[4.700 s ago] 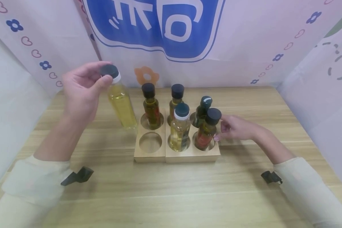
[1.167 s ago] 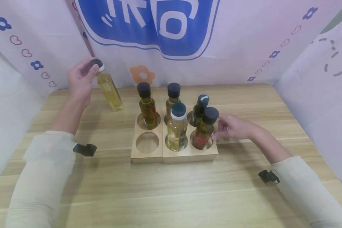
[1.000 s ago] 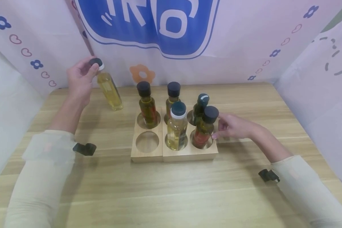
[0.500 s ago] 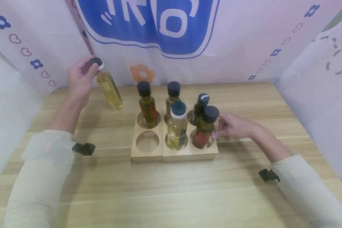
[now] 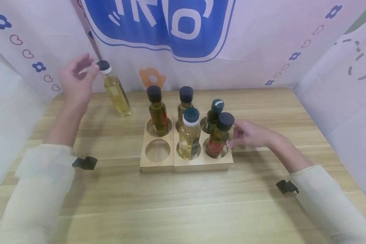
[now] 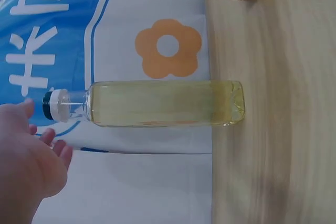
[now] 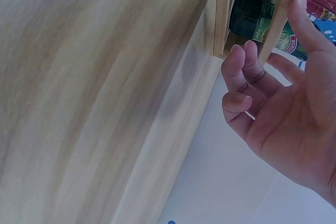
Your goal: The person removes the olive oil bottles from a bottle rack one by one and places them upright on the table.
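While the left hand [image 5: 79, 79] relaxes, the right hand [image 5: 251, 134] grips a wooden rack [image 5: 202, 166].
Beside the left: flat-sided glass bottle [image 5: 117, 96].

A wood-grained table [image 5: 183, 206] stands before a pale cloth [image 5: 262, 44]; this bears a blue emblem [image 5: 198, 51] with white strokes, an orange flower [image 5: 145, 75] beneath it; blue flowers [image 5: 1, 21] and heart outlines [image 5: 16, 39] run down both sides.

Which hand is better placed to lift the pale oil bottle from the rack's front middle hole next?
Left, I'd judge. The left hand holds nothing. The right hand, though closer to that pale oil bottle, seems occupied steadying the wooden rack.
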